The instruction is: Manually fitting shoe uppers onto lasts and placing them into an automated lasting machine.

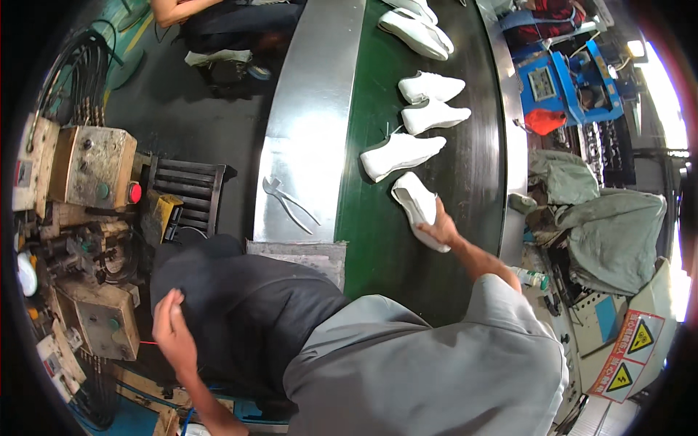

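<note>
On the green conveyor belt [371, 261], my right hand [440, 229] grips the near end of a white shoe [416, 200], thumb and fingers around its side. The shoe lies at an angle, the closest one in a row. Just beyond it is another white shoe [403, 155], with a pair of white shoes [436, 115] farther along. My left hand [173, 327] is raised beside my dark-trousered leg, away from the belt. Its fingers are loosely bent and slightly apart, with nothing visible in them.
Pliers [289, 203] lie on the metal ledge [305, 138] left of the belt. A worn machine with a red button [134, 192] stands at the left, near a black slatted stool [190, 189]. Grey-green cloth covers [614, 232] hang at the right. Another person [240, 25] sits far left.
</note>
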### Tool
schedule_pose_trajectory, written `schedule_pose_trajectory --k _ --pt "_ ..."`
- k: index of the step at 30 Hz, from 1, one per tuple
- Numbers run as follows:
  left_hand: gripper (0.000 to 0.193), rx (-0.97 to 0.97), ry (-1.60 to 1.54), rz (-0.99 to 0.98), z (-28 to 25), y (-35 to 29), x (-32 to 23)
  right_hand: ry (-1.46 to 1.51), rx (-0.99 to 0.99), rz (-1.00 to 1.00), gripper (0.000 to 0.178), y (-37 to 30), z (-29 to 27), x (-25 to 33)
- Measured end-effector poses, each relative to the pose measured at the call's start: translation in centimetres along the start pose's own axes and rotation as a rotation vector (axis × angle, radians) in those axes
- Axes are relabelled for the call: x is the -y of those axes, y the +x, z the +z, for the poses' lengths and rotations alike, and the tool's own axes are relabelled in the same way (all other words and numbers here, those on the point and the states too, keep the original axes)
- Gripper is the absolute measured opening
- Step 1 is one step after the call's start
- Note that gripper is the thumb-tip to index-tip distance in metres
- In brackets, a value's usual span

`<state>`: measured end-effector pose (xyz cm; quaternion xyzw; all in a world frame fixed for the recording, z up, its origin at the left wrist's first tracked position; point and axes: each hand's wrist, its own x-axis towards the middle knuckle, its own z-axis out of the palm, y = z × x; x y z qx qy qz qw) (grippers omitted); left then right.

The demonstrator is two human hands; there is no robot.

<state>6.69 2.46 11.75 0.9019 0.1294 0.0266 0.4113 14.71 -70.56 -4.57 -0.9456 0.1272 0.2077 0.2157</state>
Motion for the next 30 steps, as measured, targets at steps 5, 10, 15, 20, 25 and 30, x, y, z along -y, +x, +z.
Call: schedule_pose_trajectory --k 5,10,15,20,25,30 --pt "0.037 0.119 -0.37 0.122 8.0 3.0 -2.3 0.318 0.072 0.079 0.109 -3.5 2.4 10.6" --pt "0.05 0.144 -0.568 0.176 8.2 5.8 -5.7 0.583 0.46 -0.214 0.09 -6.1 1.6 31.9" --pt "0.03 -0.26 -0.259 0.305 1.4 6.2 -0.8 0.247 0.798 -0.626 0.102 -9.1 5.3 48.7" --pt "0.03 -0.732 0.007 -0.056 -6.4 -3.8 8.6 -0.23 0.65 -1.341 0.108 -17.0 10.1 58.0" --pt "0.032 -0.798 0.017 -0.591 -5.5 -12.3 13.4 -0.632 0.537 -1.859 0.104 -21.1 17.1 58.1" --pt "0.032 -0.847 0.094 -0.698 -3.5 -13.6 15.2 -0.614 0.4 -1.893 0.1 -24.3 19.2 55.9"
